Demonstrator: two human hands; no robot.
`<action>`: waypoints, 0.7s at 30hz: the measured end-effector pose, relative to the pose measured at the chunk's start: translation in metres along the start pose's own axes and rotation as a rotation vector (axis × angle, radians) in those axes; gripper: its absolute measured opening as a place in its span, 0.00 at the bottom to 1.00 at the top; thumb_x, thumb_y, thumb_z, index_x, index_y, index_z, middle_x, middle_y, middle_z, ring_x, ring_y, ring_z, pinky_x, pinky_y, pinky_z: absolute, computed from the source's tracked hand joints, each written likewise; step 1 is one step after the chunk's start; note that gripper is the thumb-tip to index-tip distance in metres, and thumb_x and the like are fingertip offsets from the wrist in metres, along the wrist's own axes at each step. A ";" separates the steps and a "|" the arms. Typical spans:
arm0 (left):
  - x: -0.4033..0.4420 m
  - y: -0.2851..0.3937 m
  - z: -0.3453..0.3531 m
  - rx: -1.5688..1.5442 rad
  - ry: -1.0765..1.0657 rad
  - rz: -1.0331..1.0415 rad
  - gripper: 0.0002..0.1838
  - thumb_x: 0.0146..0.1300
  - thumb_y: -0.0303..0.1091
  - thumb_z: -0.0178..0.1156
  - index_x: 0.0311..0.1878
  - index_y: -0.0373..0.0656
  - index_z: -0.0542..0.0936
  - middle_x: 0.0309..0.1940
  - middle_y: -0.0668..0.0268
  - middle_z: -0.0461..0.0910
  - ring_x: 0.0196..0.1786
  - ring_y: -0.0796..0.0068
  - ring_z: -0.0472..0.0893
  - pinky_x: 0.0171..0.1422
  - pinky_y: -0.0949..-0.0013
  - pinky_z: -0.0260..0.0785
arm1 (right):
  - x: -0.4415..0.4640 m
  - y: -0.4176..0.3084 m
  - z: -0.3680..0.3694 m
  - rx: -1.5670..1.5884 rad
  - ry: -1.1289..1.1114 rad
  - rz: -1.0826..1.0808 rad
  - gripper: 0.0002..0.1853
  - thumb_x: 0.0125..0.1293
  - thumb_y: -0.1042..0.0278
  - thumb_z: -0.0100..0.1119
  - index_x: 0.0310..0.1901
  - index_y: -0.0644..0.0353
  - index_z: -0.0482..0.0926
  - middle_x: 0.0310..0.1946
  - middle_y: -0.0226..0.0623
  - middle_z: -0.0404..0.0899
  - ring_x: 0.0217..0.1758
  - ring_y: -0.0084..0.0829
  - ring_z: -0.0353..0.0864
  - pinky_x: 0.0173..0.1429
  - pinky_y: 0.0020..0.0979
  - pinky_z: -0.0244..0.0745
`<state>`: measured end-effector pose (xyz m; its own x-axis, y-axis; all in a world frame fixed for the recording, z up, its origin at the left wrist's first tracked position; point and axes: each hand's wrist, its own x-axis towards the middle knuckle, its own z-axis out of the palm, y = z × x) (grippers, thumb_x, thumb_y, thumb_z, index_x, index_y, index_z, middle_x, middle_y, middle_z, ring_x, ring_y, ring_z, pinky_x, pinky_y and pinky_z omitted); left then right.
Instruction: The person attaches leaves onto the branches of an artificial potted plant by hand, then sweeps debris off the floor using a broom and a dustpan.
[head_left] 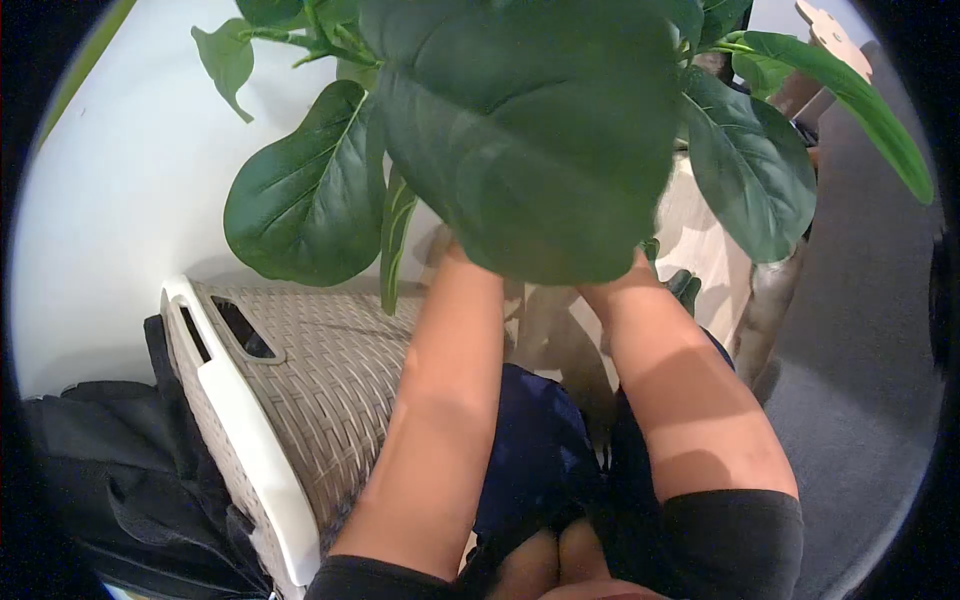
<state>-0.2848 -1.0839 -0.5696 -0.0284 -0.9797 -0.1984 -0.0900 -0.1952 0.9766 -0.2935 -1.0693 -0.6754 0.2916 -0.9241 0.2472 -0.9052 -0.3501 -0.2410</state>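
Observation:
Large green leaves of a plant (530,140) fill the top and middle of the head view, close to the camera. Both my forearms reach forward beneath the biggest leaf. That leaf covers my left hand and my right hand, so their fingers and anything they hold are hidden. Only the wrists show at the leaf's lower edge, a short distance apart. Smaller leaves (685,288) appear low down beside my right wrist.
A woven beige laundry basket (340,380) with a white rim stands on the left, black cloth (120,480) hanging over its side. Behind it is a white wall (120,200). A dark grey upholstered surface (860,300) runs along the right. Wooden floor (705,220) shows between.

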 end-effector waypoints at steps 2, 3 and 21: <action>0.007 -0.005 -0.004 -0.005 -0.059 -0.019 0.04 0.51 0.23 0.53 0.28 0.41 0.76 0.26 0.68 0.74 0.26 0.78 0.72 0.25 0.76 0.66 | 0.002 0.007 0.016 0.014 0.109 -0.069 0.10 0.53 0.69 0.49 0.36 0.61 0.77 0.30 0.40 0.77 0.36 0.30 0.78 0.29 0.32 0.72; 0.008 -0.010 -0.005 -0.011 -0.033 -0.019 0.04 0.51 0.23 0.53 0.29 0.42 0.76 0.27 0.68 0.74 0.28 0.78 0.73 0.27 0.75 0.68 | 0.000 0.010 0.024 0.038 0.222 -0.138 0.10 0.53 0.69 0.49 0.36 0.61 0.77 0.30 0.41 0.77 0.36 0.30 0.77 0.28 0.32 0.72; -0.015 -0.004 -0.020 -0.054 -0.059 -0.046 0.03 0.53 0.23 0.54 0.29 0.42 0.73 0.32 0.67 0.72 0.37 0.74 0.72 0.36 0.68 0.73 | -0.149 0.133 -0.161 0.050 0.126 0.516 0.08 0.53 0.70 0.50 0.30 0.59 0.79 0.31 0.42 0.77 0.32 0.40 0.78 0.36 0.40 0.73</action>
<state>-0.2644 -1.0698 -0.5686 -0.0840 -0.9657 -0.2458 -0.0387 -0.2433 0.9692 -0.5077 -0.9531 -0.5931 -0.2301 -0.9536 0.1942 -0.9042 0.1357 -0.4051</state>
